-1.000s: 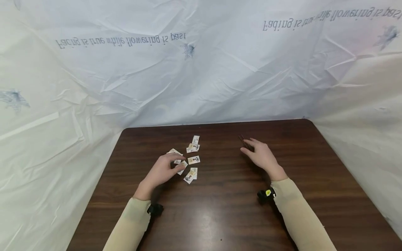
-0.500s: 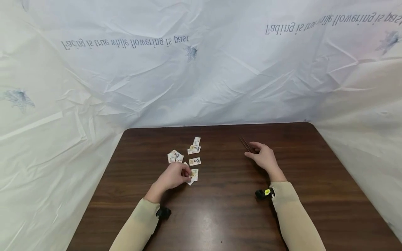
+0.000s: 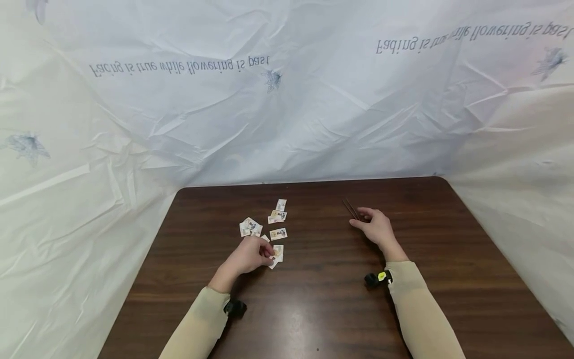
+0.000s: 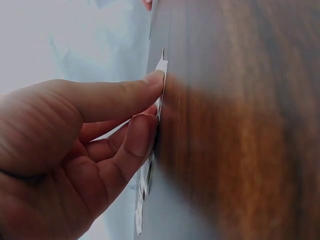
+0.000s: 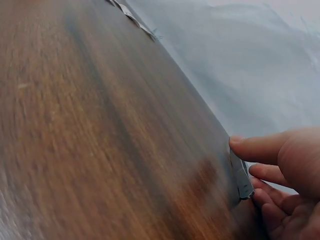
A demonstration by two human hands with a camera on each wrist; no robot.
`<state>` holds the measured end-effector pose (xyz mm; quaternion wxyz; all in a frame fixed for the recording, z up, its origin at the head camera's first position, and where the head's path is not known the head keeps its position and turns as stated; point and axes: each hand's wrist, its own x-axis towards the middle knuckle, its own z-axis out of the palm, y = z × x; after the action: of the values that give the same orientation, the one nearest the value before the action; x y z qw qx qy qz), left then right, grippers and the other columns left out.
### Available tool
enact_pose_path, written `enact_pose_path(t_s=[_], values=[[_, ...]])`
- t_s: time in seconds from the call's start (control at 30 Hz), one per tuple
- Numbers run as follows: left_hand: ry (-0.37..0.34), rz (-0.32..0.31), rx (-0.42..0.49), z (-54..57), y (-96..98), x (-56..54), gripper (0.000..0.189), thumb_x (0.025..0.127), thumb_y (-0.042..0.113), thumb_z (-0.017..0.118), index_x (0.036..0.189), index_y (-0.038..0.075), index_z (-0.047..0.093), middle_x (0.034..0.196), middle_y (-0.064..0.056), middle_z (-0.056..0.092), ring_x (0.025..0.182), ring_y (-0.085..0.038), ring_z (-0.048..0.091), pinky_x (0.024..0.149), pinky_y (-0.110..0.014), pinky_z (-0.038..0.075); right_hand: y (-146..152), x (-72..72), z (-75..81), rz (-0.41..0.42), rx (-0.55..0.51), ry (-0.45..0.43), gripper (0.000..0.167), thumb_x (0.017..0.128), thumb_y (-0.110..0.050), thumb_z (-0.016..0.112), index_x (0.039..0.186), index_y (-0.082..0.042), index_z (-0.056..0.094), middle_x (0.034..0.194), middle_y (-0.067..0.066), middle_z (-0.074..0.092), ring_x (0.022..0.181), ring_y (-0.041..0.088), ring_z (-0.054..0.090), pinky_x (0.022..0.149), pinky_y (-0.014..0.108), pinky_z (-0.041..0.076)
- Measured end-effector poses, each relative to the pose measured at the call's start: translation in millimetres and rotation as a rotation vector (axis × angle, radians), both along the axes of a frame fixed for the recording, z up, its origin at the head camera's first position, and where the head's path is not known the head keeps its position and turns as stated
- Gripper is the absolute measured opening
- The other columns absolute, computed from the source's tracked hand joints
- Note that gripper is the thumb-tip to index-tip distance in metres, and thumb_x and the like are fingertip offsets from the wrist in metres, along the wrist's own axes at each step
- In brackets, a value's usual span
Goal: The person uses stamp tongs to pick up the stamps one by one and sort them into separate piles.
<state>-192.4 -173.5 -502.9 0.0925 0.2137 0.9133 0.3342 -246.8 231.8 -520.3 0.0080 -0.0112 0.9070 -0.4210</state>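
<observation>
My left hand (image 3: pixel 248 257) is at the nearest small printed stamps (image 3: pixel 278 251), pinching at one with thumb and fingertips. In the left wrist view, its thumb lies along a thin paper edge (image 4: pixel 161 67) close to the tabletop. Just beyond the hand, a cluster of overlapping stamps (image 3: pixel 250 227) lies flat. A single stamp (image 3: pixel 278 234) is on its own, and more overlap farther back (image 3: pixel 277 216). On the right, my right hand (image 3: pixel 374 227) grips metal tweezers (image 3: pixel 351 208) between thumb and fingers; their tips point away to the far left. The right wrist view shows their rounded end (image 5: pixel 245 189).
The dark wooden table (image 3: pixel 314 299) has rounded far corners. Wrinkled white sheeting (image 3: pixel 296 114) printed with lettering hangs along its back and sides. Each wrist carries a small black camera (image 3: pixel 235 309).
My left hand has come nearer and rightward from the left cluster to the nearest stamps, its fingers closing there. The right hand has shifted slightly right and nearer, showing more of the tweezers.
</observation>
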Motion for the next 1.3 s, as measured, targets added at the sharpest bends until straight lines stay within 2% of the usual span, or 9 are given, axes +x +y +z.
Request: enact_pose_path(t_s=[0.2,0.67,1.3], values=[[-0.008,0.020,-0.007,0.1,0.2,2.3,0.015,0.083,0.003,0.091,0.086,0.011,0.080,0.074,0.010,0.066,0.070,-0.004,0.060,0.069,-0.026,0.053,-4.3,-0.3,-1.6,-0.028,0.034,0.034,0.053,0.104,-0.025,0.074,0.146,0.003,0.060,0.139,0.030,0.058,0.130,0.047,0.053,0.105,0.062,0.044],[0.024,0.021,-0.018,1.6,0.8,2.9,0.013,0.082,0.005,0.093,0.086,0.011,0.081,0.076,0.011,0.070,0.071,-0.003,0.061,0.069,-0.025,0.054,-12.7,-1.4,-1.9,-0.082,0.089,0.079,0.039,0.106,-0.020,0.071,0.136,0.004,0.067,0.129,0.029,0.062,0.122,0.047,0.057,0.104,0.062,0.044],[-0.013,0.033,-0.016,2.9,2.9,1.8,0.013,0.084,0.004,0.092,0.087,0.011,0.081,0.077,0.009,0.069,0.072,-0.004,0.061,0.069,-0.026,0.054,-15.0,-3.2,-1.2,-0.086,0.126,0.118,0.031,0.106,-0.019,0.070,0.127,0.003,0.072,0.122,0.028,0.066,0.118,0.047,0.058,0.104,0.063,0.042]])
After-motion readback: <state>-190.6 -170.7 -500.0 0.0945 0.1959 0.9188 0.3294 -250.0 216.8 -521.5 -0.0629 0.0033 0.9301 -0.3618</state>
